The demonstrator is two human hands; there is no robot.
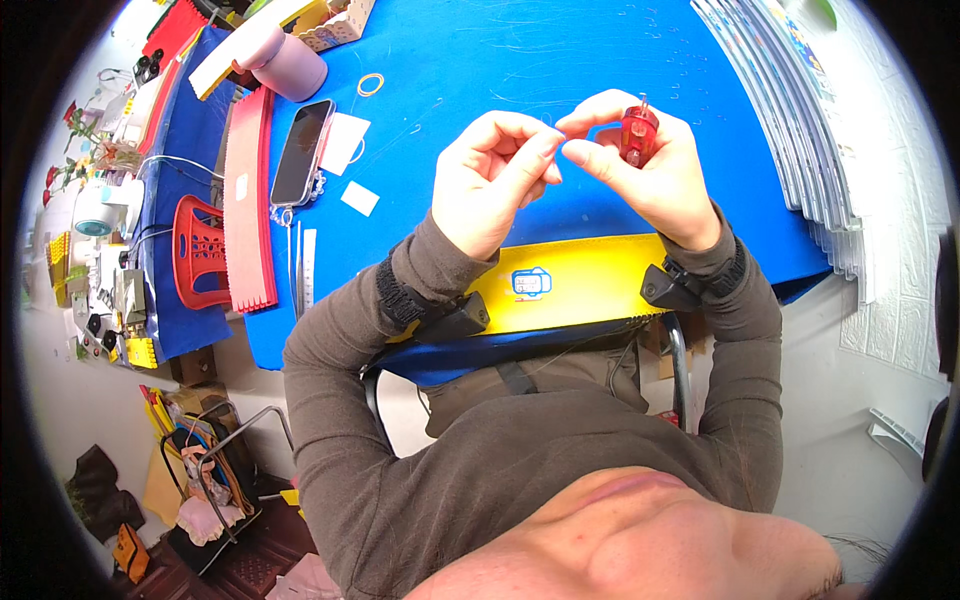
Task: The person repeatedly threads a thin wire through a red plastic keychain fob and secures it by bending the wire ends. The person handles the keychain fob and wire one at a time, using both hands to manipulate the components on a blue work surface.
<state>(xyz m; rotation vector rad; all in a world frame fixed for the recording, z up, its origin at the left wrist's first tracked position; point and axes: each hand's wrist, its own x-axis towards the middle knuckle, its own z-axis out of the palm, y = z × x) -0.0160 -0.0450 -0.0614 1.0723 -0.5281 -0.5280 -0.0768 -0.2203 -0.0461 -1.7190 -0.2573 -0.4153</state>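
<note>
Both hands meet above a blue table covering (420, 45). My left hand (491, 176) pinches thumb to forefinger; a thin, barely visible line loops up just above these fingertips. Against its palm, my right hand (637, 172) keeps a small red translucent tool (639, 136) with a metal tip, probably a fishing hook tier. Its thumb and forefinger almost touch the left fingertips, and whatever is between them is too small to make out. Under my wrists lies a yellow board (592, 281) with toothed edges. Several small fishing hooks (675, 86) with fine lines are spread beyond my right hand.
To the left are a phone (303, 152), white cards (360, 198), a rubber band (370, 85), a ruler (309, 262), stacked red toothed boards (251, 202) and a pink lidded container (289, 66). Overlapping clear plastic cases (795, 112) line the right edge. A red chair (199, 251) stands left.
</note>
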